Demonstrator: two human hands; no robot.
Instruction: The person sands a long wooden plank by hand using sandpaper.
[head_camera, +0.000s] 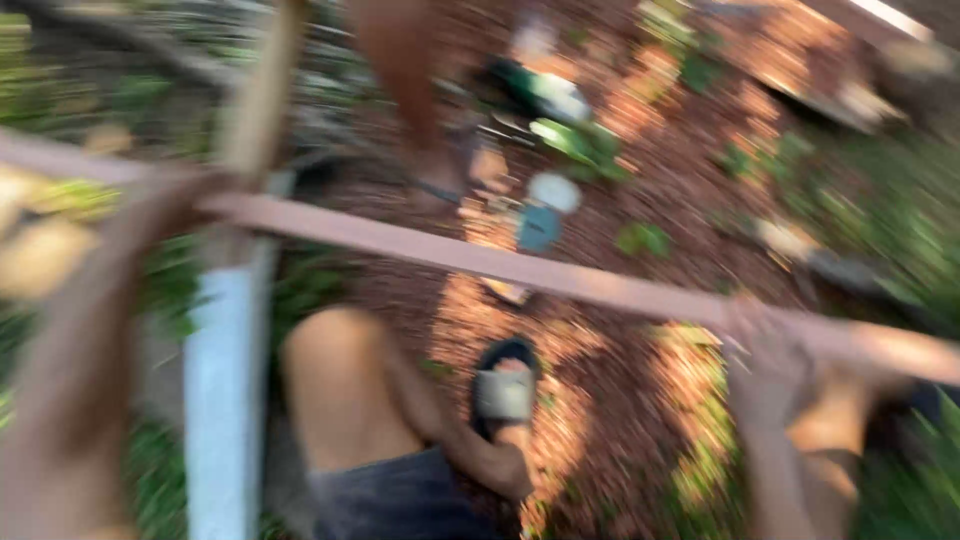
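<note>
Though the whole frame is smeared by motion, the ground (620, 400) fills most of it, reddish-brown and sun-dappled, with green plants along the right edge and the upper left; across it, from the left edge at mid-height down to the lower right, runs a long pale reddish pole (480, 258), thin and straight, the largest single thing in view; the left hand (150, 215) meets this pole at the left of the frame, its forearm rising from the lower left corner, and the fingers seem wrapped about the pole, though blur hides how tightly they close; the right hand (770, 355) grips the same pole in the lower right, fingers curled over it from below, pressed round the shaft; a white, flat upright strip (222, 400) stands at lower left, just behind the left forearm, with a tan stick (262, 95) rising above it toward the top edge; the person's bare knee (340, 385) and dark shorts (400, 500) sit at lower centre, and beside them a foot in a dark sandal (505, 390) rests on the soil; higher, near upper centre, another bare leg (405, 80) comes down from the top edge; smaller still, a teal and white object (545, 210) lies on the ground just above the pole, and a green and white object (545, 95) lies farther up; what these are cannot be told.
</note>
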